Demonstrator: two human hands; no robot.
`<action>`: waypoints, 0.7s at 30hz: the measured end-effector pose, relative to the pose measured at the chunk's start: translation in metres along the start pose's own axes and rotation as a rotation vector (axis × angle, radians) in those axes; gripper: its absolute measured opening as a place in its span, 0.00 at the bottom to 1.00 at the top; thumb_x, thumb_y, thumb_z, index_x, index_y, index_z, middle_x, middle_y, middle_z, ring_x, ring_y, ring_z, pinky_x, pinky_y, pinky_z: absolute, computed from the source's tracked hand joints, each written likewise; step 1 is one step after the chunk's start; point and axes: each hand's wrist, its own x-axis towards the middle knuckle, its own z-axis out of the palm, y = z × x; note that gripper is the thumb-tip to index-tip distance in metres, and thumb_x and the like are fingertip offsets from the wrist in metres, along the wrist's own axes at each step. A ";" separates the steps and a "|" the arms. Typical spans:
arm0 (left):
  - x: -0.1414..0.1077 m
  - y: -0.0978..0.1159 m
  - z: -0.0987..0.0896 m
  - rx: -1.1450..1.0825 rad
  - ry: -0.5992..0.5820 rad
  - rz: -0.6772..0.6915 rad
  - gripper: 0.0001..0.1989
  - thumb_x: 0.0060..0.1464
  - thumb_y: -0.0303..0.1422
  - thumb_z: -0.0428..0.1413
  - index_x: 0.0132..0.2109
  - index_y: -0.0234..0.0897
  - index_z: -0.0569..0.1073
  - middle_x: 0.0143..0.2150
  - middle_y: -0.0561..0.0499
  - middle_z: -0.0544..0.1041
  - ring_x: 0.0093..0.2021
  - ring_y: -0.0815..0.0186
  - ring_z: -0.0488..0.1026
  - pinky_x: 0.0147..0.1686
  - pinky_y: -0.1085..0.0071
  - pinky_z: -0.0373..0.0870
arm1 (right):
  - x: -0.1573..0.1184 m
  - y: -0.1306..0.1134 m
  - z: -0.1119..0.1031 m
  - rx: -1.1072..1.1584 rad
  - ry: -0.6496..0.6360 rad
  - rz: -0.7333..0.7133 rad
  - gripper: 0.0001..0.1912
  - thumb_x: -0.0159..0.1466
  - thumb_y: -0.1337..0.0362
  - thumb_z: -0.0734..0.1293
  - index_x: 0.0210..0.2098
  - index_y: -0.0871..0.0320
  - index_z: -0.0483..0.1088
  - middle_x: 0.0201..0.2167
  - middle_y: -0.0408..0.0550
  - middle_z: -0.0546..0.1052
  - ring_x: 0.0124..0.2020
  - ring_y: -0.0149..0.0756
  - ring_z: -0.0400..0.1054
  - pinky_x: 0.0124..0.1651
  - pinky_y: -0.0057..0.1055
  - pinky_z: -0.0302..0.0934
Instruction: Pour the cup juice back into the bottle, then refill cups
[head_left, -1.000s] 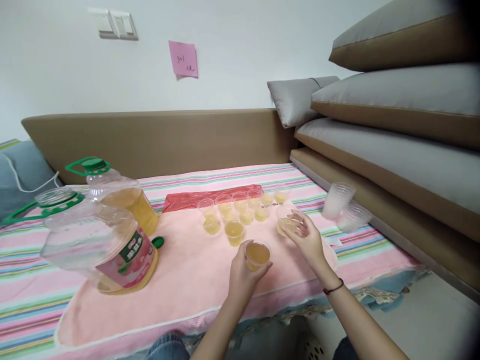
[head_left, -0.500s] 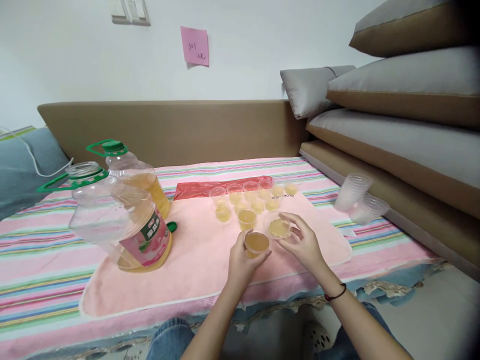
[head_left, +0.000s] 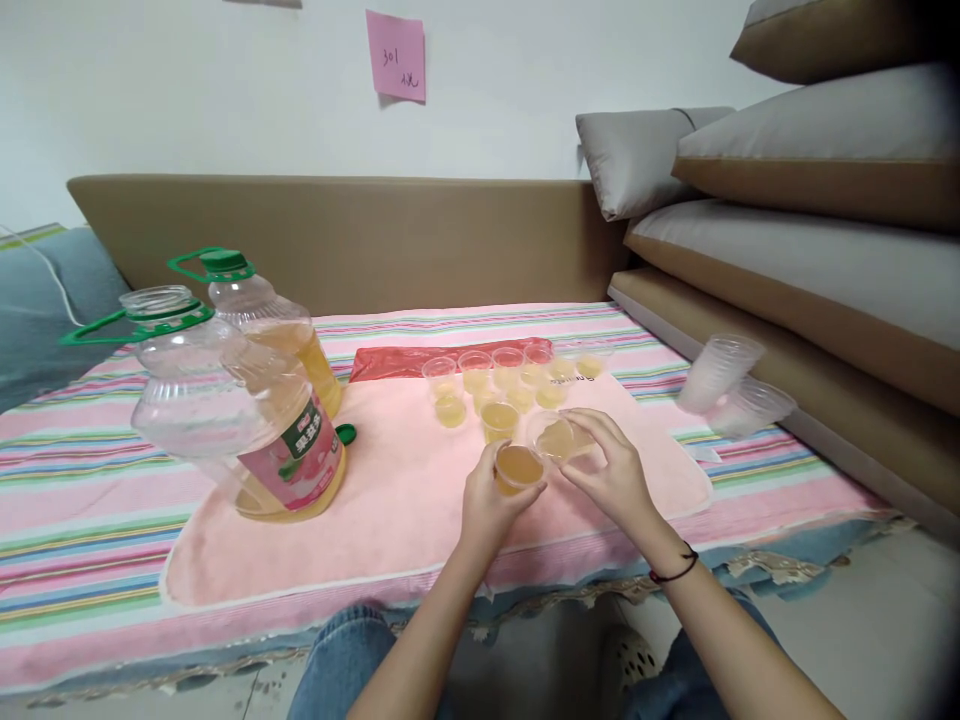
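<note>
My left hand (head_left: 489,498) is wrapped round a clear plastic cup of amber liquid (head_left: 519,468), held near the front of the pink cloth (head_left: 360,500). Close to its right, my right hand (head_left: 611,468) grips another clear cup (head_left: 556,438), tilted, with pale yellow liquid in it. The two rims are side by side; whether they touch I cannot tell. Just behind stands a filled cup (head_left: 499,420). Several more cups with yellow liquid (head_left: 451,408) stand in rows beyond it.
An uncapped large bottle (head_left: 292,460) stands at left, a capped one (head_left: 300,350) behind it. A green cap (head_left: 346,434) lies beside them. Stacked clear cups (head_left: 721,372) lie at right, near piled cushions (head_left: 780,240). A red plastic bag (head_left: 390,362) lies behind the cups.
The view has tilted down slightly. The cup in my right hand is tipped more towards the cup in my left hand. Both hands keep their cups.
</note>
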 end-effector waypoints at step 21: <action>0.001 -0.002 0.001 -0.020 -0.019 -0.030 0.30 0.41 0.34 0.67 0.52 0.38 0.68 0.50 0.46 0.76 0.53 0.56 0.73 0.54 0.60 0.68 | 0.002 0.003 0.005 -0.082 0.003 -0.076 0.28 0.53 0.74 0.67 0.53 0.50 0.69 0.49 0.50 0.74 0.53 0.48 0.67 0.57 0.48 0.63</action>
